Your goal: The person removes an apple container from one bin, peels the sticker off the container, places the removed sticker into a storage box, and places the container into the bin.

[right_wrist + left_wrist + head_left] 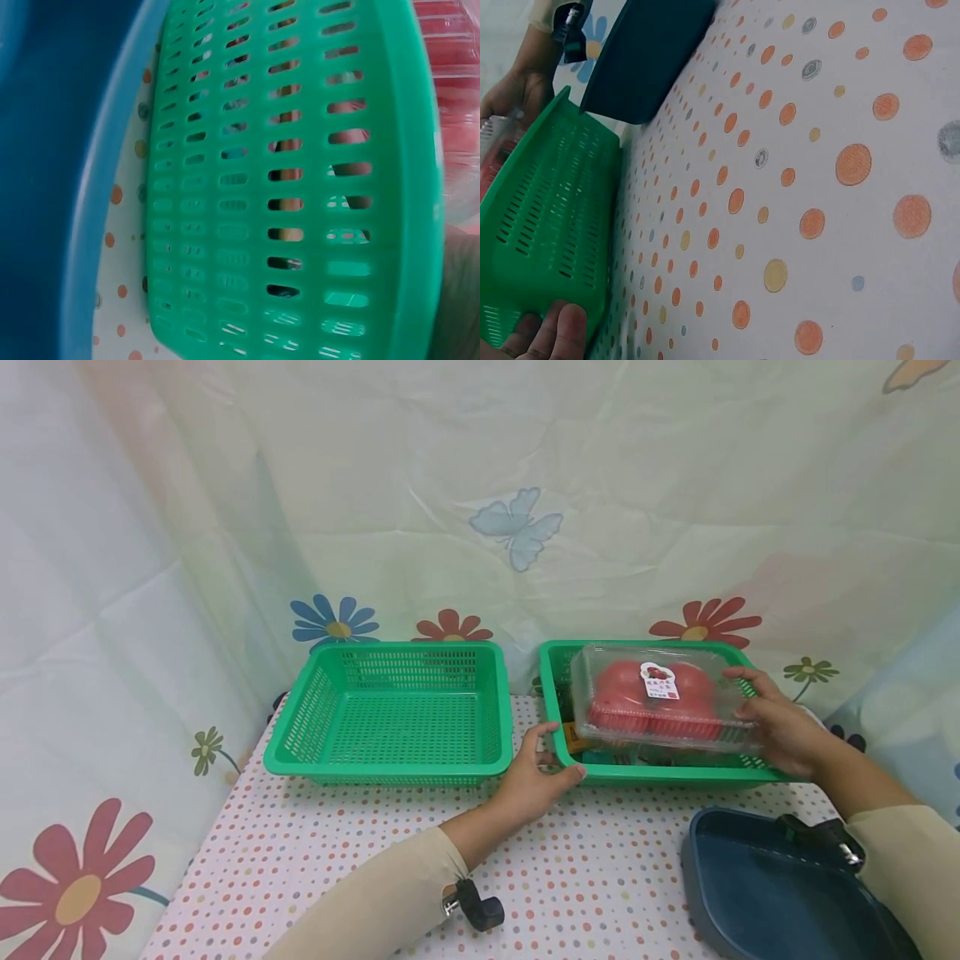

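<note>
A clear plastic box of red fruit (pixel 686 700), with a white label on its lid, lies tilted over the right green basket (pixel 675 774). My right hand (pixel 783 722) grips the box at its right end, thumb and fingers on the edge. At the basket's near left corner, my left hand (pixel 528 781) holds the rim between thumb and fingers. The left wrist view shows its fingers (pixel 562 337) against the corner of the basket wall. Beneath the box, partly hidden, are an orange-yellow item (pixel 576 739) and other things.
A second green basket (pixel 386 770) with nothing inside stands on the left. Near the right front is a dark blue tray (pixel 765 877), partly under my right forearm. A dotted cloth (pixel 420 810) covers the table, and a patterned curtain (pixel 420 485) hangs behind.
</note>
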`<state>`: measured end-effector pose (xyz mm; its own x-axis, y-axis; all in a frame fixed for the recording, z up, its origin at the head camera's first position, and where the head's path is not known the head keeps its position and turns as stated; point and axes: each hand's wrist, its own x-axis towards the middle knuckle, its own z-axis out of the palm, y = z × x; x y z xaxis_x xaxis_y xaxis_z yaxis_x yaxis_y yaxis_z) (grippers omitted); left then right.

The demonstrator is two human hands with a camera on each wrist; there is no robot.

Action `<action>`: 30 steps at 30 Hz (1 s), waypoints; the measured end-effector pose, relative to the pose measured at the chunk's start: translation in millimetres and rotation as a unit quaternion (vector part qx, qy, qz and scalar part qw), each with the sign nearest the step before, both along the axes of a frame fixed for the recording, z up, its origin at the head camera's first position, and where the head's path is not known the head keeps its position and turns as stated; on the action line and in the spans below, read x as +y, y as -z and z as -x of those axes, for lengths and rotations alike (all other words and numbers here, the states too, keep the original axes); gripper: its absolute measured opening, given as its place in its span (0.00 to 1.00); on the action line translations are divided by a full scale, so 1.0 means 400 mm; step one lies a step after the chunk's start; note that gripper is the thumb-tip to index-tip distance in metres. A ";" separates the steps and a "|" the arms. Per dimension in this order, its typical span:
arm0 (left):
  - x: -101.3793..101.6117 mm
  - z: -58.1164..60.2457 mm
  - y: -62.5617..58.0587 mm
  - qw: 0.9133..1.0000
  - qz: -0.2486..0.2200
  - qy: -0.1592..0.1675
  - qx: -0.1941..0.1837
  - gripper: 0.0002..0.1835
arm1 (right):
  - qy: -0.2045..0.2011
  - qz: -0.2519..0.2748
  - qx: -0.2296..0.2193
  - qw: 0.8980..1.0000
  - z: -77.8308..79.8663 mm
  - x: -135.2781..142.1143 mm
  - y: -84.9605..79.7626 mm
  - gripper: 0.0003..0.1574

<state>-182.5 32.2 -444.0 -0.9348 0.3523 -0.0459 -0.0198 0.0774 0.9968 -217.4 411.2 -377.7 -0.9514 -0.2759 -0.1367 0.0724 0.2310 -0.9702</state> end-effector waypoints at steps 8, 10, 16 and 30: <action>-0.001 -0.002 -0.004 1.000 0.000 -0.003 -0.005 0.39 | -0.022 0.103 0.024 0.994 -0.023 -0.008 -0.031 0.39; -0.001 -0.002 -0.005 1.000 0.004 -0.004 -0.005 0.38 | -0.036 0.130 0.033 0.990 -0.030 -0.011 -0.039 0.40; -0.002 -0.002 -0.006 1.000 0.018 -0.003 0.004 0.39 | -0.058 0.162 0.055 0.984 -0.055 -0.021 -0.057 0.41; -0.007 0.001 0.003 0.999 0.009 0.019 0.027 0.40 | -0.068 0.139 0.066 0.986 -0.125 -0.051 -0.068 0.47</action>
